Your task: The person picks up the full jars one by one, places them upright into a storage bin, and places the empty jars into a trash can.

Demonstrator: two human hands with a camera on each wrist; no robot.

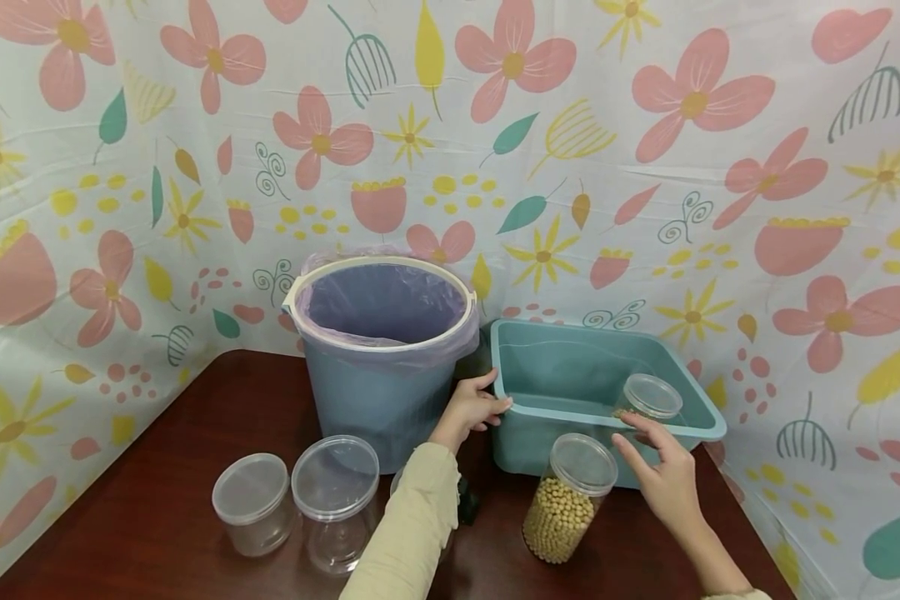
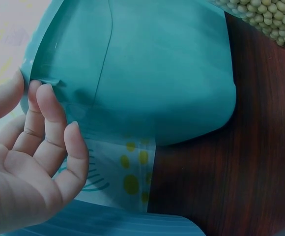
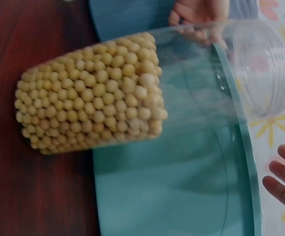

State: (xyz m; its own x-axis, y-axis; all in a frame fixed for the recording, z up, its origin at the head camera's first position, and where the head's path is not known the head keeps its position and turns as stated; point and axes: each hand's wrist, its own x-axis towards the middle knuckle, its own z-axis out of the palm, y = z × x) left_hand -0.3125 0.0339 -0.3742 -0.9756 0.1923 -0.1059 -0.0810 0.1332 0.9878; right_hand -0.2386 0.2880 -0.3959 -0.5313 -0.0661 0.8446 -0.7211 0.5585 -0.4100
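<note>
My left hand (image 1: pixel 471 408) is at the left end of the teal plastic basin (image 1: pixel 525 442). In the left wrist view its thumb lies at the basin's rim, with fingers curled beneath the rim's edge. My right hand (image 1: pixel 667 475) hovers at the basin's front right, fingers loosely extended and holding nothing. Its fingertips overlap a small clear lidded jar (image 1: pixel 651 396) inside the basin. Before the basin stands a tall clear jar (image 1: pixel 566 508) with a lid, more than half full of yellowish beans (image 3: pixel 88 96); the right wrist view has the right fingers (image 3: pixel 282 172) apart from it.
A blue bucket (image 1: pixel 375 400) lined with a purple bag (image 1: pixel 461 342) stands left of the basin. Two lidded clear jars (image 1: pixel 251 517) (image 1: pixel 337 533) are on the dark table (image 1: pixel 157 500). A small black object (image 1: pixel 467 502) shows beside the left sleeve. Patterned cloth (image 1: pixel 450 150) hangs behind.
</note>
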